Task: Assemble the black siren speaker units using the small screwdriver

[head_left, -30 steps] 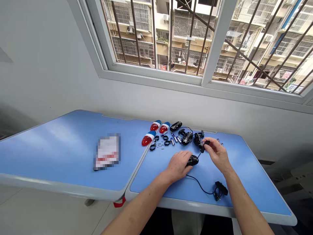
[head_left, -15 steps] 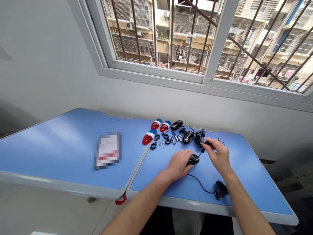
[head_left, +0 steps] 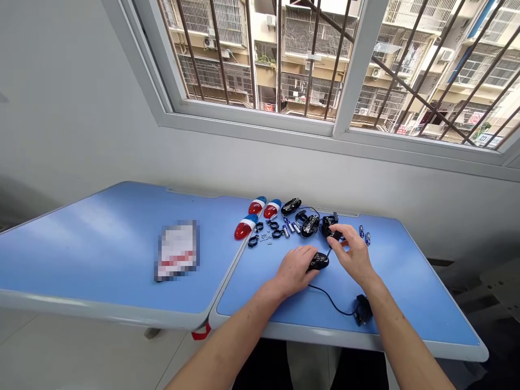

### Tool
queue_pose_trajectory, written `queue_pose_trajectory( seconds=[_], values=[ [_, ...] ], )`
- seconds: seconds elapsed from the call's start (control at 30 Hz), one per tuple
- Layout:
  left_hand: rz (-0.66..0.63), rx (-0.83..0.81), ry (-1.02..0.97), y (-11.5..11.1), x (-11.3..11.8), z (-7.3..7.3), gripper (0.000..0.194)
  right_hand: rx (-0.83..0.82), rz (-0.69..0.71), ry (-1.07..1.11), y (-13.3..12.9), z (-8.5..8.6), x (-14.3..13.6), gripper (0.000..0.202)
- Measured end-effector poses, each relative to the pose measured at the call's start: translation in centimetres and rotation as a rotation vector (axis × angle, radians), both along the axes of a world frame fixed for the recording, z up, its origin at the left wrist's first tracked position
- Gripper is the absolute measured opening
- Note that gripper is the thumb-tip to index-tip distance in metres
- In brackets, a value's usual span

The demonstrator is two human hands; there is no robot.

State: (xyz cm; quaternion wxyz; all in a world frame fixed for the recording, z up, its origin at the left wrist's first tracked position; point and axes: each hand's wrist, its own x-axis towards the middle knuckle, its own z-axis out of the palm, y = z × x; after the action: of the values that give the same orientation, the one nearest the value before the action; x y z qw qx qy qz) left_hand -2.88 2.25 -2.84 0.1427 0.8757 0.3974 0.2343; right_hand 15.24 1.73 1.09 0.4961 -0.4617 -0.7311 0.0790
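My left hand (head_left: pixel 296 271) is wrapped over a glossy black oval housing (head_left: pixel 320 261) on the blue table, and partly covers it. A black cable (head_left: pixel 331 299) runs from beside it to a black fitting (head_left: pixel 363 311) by the table's front edge. My right hand (head_left: pixel 352 253) pinches a small dark piece (head_left: pixel 337 235) between thumb and fingers, just above the housing's far end; its exact kind is unclear. Behind that hand, another black unit (head_left: pixel 327 223) is partly hidden. Further black oval housings (head_left: pixel 310 226) lie close by, open side up.
Red, white and blue oval covers (head_left: pixel 246 227) lie along the table seam. Black ring clamps (head_left: pixel 253 241), small screws (head_left: pixel 265 236) and batteries (head_left: pixel 296 227) are near them. Two batteries (head_left: pixel 364 235) stand to the right. A blurred packet (head_left: pixel 177 250) lies on the left table (head_left: pixel 101 249).
My right hand has lifted slightly and shifted, and the small dark piece now shows between its fingers. The batteries at right are more exposed. My left hand stays on the housing.
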Motion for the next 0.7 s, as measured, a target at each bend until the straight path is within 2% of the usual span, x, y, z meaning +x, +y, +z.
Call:
queue_pose_trajectory(
  seconds=[0.1, 0.2, 0.37, 0.57, 0.7],
  values=[
    [0.004, 0.001, 0.015, 0.0, 0.0, 0.0, 0.034, 0.058, -0.140, -0.025, -0.2, 0.1, -0.7, 0.017],
    [0.004, 0.001, 0.022, 0.0, 0.0, -0.1, 0.033, 0.072, -0.161, 0.016, -0.1, 0.1, -0.7, 0.015],
    [0.002, -0.016, 0.027, 0.0, -0.1, 0.0, 0.031, -0.033, -0.034, 0.156, 0.0, -0.2, -0.3, 0.025],
    [-0.005, -0.027, 0.023, 0.1, -0.1, 0.1, 0.030, -0.224, 0.244, 0.244, 0.2, 0.7, 0.8, 0.018],
    [-0.010, -0.030, 0.002, 0.2, -0.1, 0.0, 0.030, -0.210, 0.251, 0.237, 0.7, 0.7, 1.7, 0.021]
  ],
)
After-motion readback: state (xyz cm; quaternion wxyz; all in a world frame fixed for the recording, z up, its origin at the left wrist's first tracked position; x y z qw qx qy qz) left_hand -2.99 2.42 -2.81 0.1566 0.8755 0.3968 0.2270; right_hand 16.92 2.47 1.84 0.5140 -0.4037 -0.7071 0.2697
